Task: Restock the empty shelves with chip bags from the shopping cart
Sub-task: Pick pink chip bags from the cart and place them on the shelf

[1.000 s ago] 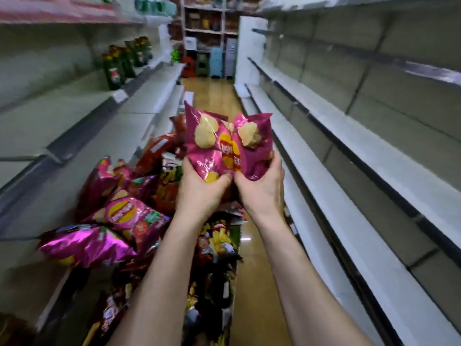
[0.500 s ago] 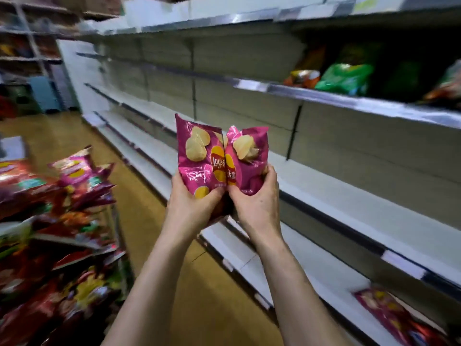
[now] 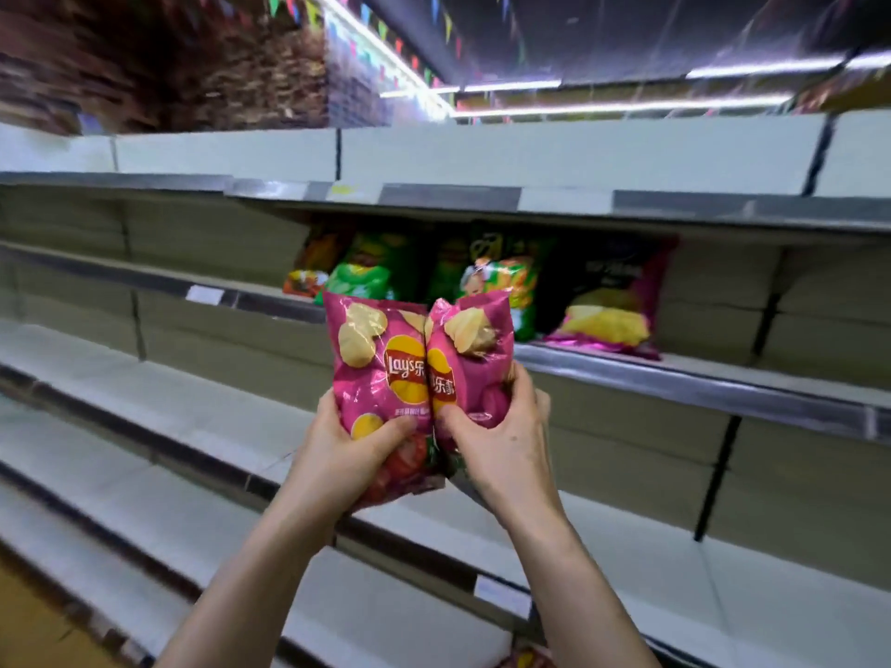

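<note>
Center frame: L hand (image 3: 352, 455) fingers curl round the bottom of pink Lay's bag (image 3: 373, 364). Touching it, 2nd pink Lay's bag (image 3: 479, 378), gripped low by R hand (image 3: 504, 448), thumb pressing front. Both upright before shelf (image 3: 675, 383) w/ green chip bags (image 3: 361, 277), purple bag (image 3: 612, 306).

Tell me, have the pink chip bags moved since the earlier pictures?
Yes. Earlier over the cart, the pink chip bags are now raised before the stocked shelf, their tops overlapping its front edge and the green bags.
</note>
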